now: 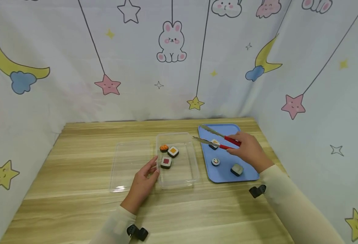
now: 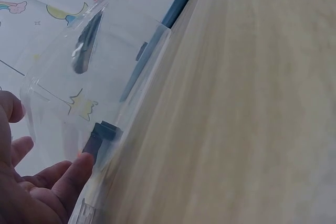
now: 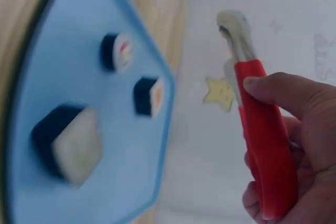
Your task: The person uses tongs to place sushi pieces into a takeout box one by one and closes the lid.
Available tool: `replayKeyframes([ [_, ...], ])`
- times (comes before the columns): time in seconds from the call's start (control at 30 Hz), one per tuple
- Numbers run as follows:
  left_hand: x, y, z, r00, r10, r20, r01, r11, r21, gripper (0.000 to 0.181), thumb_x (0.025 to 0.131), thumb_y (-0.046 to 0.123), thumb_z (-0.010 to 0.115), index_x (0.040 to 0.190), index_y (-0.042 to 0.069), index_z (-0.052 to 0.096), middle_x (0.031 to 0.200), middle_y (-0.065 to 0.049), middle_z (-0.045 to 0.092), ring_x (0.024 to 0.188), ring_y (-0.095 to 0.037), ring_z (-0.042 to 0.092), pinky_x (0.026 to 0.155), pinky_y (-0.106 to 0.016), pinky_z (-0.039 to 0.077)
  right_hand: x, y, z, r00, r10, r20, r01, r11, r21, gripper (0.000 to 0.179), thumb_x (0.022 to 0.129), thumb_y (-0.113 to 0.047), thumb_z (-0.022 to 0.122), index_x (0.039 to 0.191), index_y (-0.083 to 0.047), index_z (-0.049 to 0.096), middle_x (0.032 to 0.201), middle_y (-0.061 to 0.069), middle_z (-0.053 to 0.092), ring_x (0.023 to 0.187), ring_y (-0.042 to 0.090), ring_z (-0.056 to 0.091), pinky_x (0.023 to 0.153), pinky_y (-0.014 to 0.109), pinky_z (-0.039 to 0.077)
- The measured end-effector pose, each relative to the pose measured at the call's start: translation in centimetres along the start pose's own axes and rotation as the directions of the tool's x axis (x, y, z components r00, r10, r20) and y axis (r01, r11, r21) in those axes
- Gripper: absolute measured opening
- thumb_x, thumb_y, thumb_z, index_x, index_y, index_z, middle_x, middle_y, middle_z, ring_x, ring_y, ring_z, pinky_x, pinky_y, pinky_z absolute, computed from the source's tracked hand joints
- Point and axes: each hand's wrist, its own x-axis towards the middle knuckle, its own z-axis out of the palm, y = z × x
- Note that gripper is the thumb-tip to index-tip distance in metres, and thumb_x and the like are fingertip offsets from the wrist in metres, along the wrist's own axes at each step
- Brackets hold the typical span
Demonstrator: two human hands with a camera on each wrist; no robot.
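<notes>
My right hand [image 1: 248,149] grips a pair of tongs [image 3: 265,145] by the red handles. Their metal arms are spread apart above the blue tray [image 1: 227,177], with nothing between the tips. Three toy sushi pieces sit on the tray: an orange-centred one [image 1: 214,143] partly behind the tongs, a small round roll [image 1: 215,162] and a larger pale-topped piece [image 1: 237,169]. My left hand [image 1: 145,181] touches the left wall of a clear plastic box [image 1: 182,181], fingers fairly straight. Inside are an orange-topped piece [image 1: 164,148], a yellow-centred piece [image 1: 173,151] and a red-centred piece [image 1: 166,162].
A clear flat lid [image 1: 127,166] lies on the wooden table [image 1: 75,173] left of the box. The tray stands just right of the box. A white curtain [image 1: 136,61] with cartoon prints hangs behind the table and along its sides.
</notes>
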Motion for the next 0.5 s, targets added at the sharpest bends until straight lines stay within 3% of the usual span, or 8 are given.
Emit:
replayKeyframes([
  [0.23,0.1,0.0,-0.1,1.0,0.022,-0.009,-0.022,1.0,0.021,0.054,0.102,0.014,0.066,0.154,0.02,0.052,0.143,-0.013,0.062,0.122,-0.028,0.065,0.102,-0.052,0.046,-2.4,4.6,0.4,0.994,0.106,0.013,-0.106,0.994,0.019,0.052,0.085,-0.017,0.086,0.13,0.003,0.07,0.104,0.019,0.068,0.088,0.031,0.061,0.076,0.047,0.055],
  [0.5,0.1,0.0,0.2,1.0,0.006,-0.011,-0.005,1.0,0.029,0.055,0.102,0.015,0.066,0.155,0.021,0.052,0.144,-0.014,0.061,0.123,-0.028,0.064,0.103,-0.051,0.047,-3.4,7.1,1.6,0.989,0.146,0.021,-0.147,0.989,0.004,0.05,0.086,-0.02,0.086,0.129,0.0,0.071,0.104,0.019,0.07,0.085,0.029,0.059,0.074,0.044,0.053],
])
